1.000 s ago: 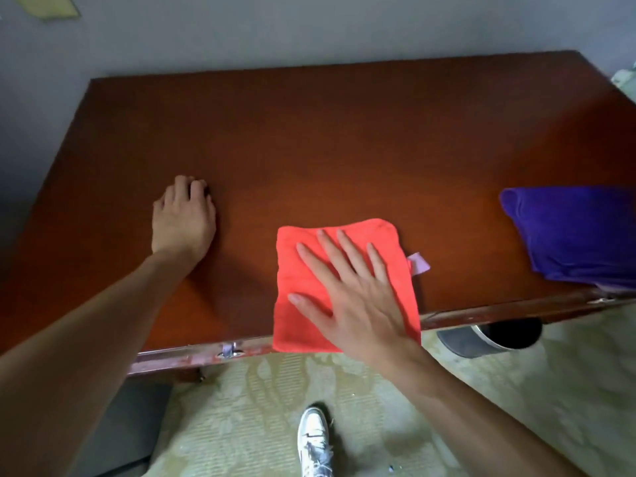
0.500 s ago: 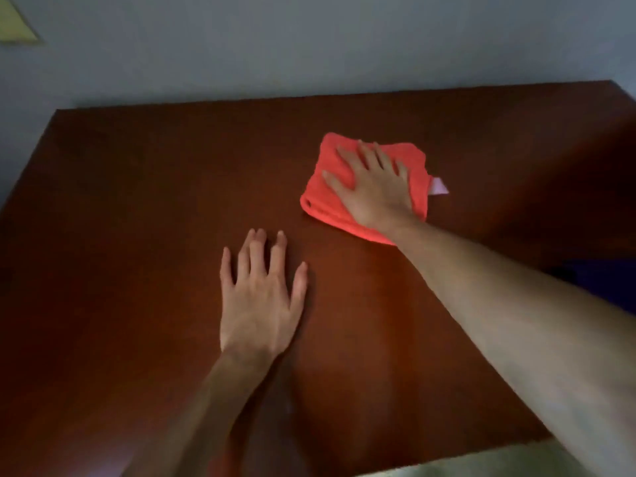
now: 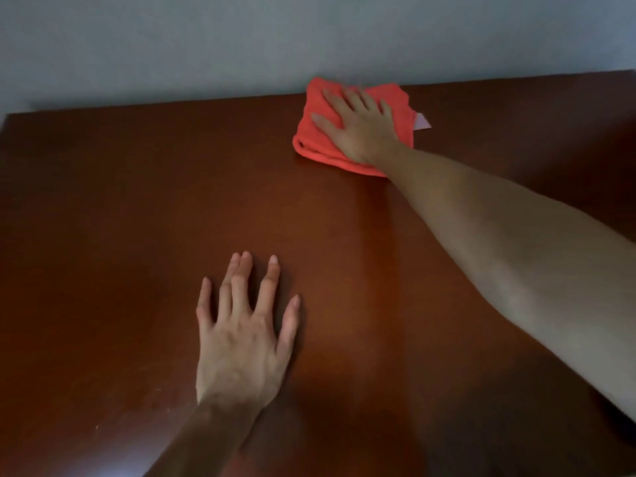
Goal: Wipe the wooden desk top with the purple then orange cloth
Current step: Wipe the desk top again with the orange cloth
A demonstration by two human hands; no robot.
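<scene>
The folded orange cloth [image 3: 316,139] lies at the far edge of the dark wooden desk top [image 3: 120,208], touching the wall line. My right hand [image 3: 358,125] presses flat on it with fingers spread, the arm stretched across the desk. A small pale tag [image 3: 422,122] sticks out at the cloth's right side. My left hand [image 3: 244,342] rests flat on the bare wood nearer to me, fingers apart, holding nothing. The purple cloth is out of view.
A grey-blue wall [image 3: 206,46] rises directly behind the desk's far edge. The desk's left edge shows at the far left of the frame. The lighting is dim.
My right hand has pushed the orange cloth from the near edge across the desk to the far edge by the wall. The view has shifted forward, and the purple cloth has dropped out of sight.
</scene>
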